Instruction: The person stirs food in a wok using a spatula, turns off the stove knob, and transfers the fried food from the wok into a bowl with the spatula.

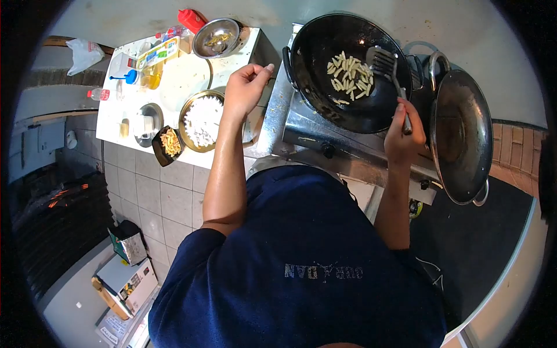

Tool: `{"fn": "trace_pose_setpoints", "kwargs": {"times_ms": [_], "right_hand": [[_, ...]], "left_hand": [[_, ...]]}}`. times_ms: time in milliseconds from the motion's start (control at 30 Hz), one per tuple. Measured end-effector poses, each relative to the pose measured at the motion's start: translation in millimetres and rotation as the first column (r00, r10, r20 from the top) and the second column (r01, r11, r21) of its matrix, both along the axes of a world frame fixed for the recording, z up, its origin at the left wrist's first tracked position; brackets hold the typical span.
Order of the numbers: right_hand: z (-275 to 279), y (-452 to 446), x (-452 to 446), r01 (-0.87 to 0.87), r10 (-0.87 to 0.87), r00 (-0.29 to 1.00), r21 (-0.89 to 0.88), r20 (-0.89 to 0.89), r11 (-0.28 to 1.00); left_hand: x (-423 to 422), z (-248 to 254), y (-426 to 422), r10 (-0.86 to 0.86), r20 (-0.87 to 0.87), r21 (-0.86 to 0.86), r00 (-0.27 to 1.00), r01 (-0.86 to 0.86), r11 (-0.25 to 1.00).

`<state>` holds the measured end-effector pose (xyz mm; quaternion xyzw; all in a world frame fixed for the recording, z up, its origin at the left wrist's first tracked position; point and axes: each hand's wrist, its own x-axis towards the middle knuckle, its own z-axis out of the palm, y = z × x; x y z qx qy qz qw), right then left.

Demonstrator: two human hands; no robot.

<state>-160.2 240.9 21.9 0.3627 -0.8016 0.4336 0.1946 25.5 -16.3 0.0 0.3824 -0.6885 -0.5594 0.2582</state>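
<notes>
A slotted metal turner [382, 62] is gripped by its handle in my right hand [404, 137], its blade resting inside a black wok [316, 49]. Pale cut strips of food [350, 75] lie loosely on the wok's bottom, just left of the blade. My left hand [246, 90] hovers left of the wok with fingers curled and thumb laid along them; nothing shows in it. Below and left of that hand stands a round pan [184, 124] of white pieces. Beside it is a small black dish [165, 159] of browned strips.
The wok sits on a gas stove [307, 124]. A second large pan [461, 136] stands tilted at its right. On the white table are a steel bowl [216, 38], a red squeeze bottle [191, 21], a blue-capped oil bottle [152, 76] and a metal dish [148, 124].
</notes>
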Motion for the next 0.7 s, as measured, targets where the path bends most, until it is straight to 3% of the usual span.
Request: {"fn": "trace_pose_setpoints", "kwargs": {"times_ms": [133,200,300,400,533,633,700], "right_hand": [[0.9,-4.8,-2.3,0.036,-0.036,0.995,-0.010,-0.096,0.999],[0.2,-6.8,1.4,0.023,-0.020,0.994,-0.023,0.103,0.999],[4.4,-8.3,9.9,-0.013,0.024,0.984,-0.063,0.176,0.998],[7.4,-10.3,12.8,-0.097,0.098,0.991,-0.024,0.092,0.995],[15.4,-3.0,25.2,-0.058,0.090,0.941,-0.106,0.328,0.993],[10.2,-10.2,29.8,-0.129,0.140,0.962,-0.065,0.235,0.990],[5.2,-19.0,30.6,-0.082,0.091,0.975,-0.053,0.204,0.995]], "left_hand": [[4.4,-4.3,-3.4,0.002,-0.030,0.031,1.000,-0.001,1.000],[6.6,2.5,-5.3,0.001,-0.007,0.049,1.000,-0.001,0.999],[5.2,3.1,-9.3,-0.008,-0.032,0.067,0.999,0.010,0.998],[4.3,4.5,-12.0,-0.024,-0.045,0.050,0.999,0.026,0.998],[2.9,11.9,-10.7,-0.041,-0.047,0.052,0.998,0.043,0.998],[1.3,7.7,-11.6,-0.047,-0.068,0.049,0.997,0.051,0.998],[-2.6,-1.4,-13.8,-0.053,-0.093,0.053,0.994,0.058,0.997]]}}
